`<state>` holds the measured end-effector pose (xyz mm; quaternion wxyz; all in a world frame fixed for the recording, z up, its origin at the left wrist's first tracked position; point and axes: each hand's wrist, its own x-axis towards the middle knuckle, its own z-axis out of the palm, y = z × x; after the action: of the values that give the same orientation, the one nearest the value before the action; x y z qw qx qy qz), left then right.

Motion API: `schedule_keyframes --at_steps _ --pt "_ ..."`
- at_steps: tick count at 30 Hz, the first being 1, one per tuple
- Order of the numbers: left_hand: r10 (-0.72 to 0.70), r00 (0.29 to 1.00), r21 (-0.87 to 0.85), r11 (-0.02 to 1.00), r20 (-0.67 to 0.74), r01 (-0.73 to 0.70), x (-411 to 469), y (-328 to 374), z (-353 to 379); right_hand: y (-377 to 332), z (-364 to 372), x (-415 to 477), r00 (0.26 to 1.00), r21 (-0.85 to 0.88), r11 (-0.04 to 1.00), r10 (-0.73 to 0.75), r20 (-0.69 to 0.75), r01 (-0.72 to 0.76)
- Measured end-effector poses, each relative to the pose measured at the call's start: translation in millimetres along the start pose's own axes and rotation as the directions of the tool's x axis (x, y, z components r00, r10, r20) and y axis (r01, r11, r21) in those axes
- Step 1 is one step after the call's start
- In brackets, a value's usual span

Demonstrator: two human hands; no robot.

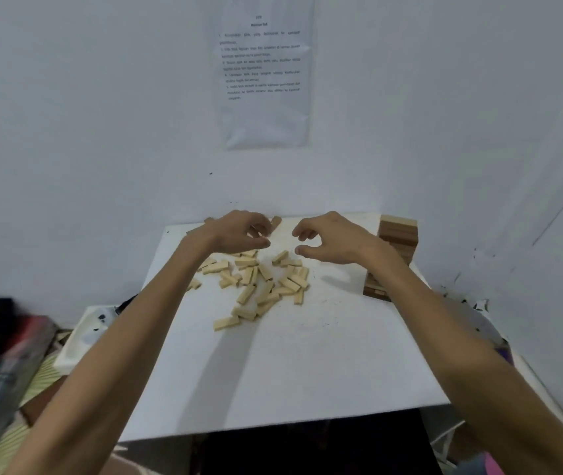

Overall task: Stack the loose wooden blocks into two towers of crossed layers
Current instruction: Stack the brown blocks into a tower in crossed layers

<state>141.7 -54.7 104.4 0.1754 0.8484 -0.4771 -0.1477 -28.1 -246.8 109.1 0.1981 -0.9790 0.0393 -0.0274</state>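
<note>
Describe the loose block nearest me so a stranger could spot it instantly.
On the white table, a pile of pale loose blocks lies left of the built tower. Follow the pile's near-left tip to the last block. It lies flat, closest to the table's front edge.

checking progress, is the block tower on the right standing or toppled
Standing: the tower rises upright near the table's far right corner; the right forearm hides part of it.
</note>
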Motion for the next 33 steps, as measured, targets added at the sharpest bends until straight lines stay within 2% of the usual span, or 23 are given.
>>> schedule_keyframes --at_steps 7,17,22,25,28,33 --pt "-0.113 0.989 0.068 0.99 -0.099 0.12 -1 -50 10 -8 41 53 0.999 -0.033 0.999 -0.02 0.04 0.021" --pt "-0.176 0.972 0.1 0.976 -0.157 0.193 81 -95 31 38 83 151 0.99 -0.123 0.987 0.117 0.077 -0.107" --pt "-0.292 0.926 -0.001 0.954 -0.24 0.301 118 -117 54 62 105 190 0.989 -0.166 0.977 0.141 0.035 -0.133" --pt "-0.334 0.902 -0.016 0.939 -0.275 0.343 133 -127 69 73 114 205 0.992 -0.131 0.983 0.128 -0.024 -0.13" --pt "-0.325 0.882 -0.048 0.943 -0.342 0.329 141 -131 80 79 120 215 0.996 -0.092 0.993 0.076 -0.038 -0.08" --pt "-0.308 0.848 -0.096 0.95 -0.431 0.297 149 -134 84 87 135 222 0.996 -0.068 0.994 0.084 -0.038 -0.087"
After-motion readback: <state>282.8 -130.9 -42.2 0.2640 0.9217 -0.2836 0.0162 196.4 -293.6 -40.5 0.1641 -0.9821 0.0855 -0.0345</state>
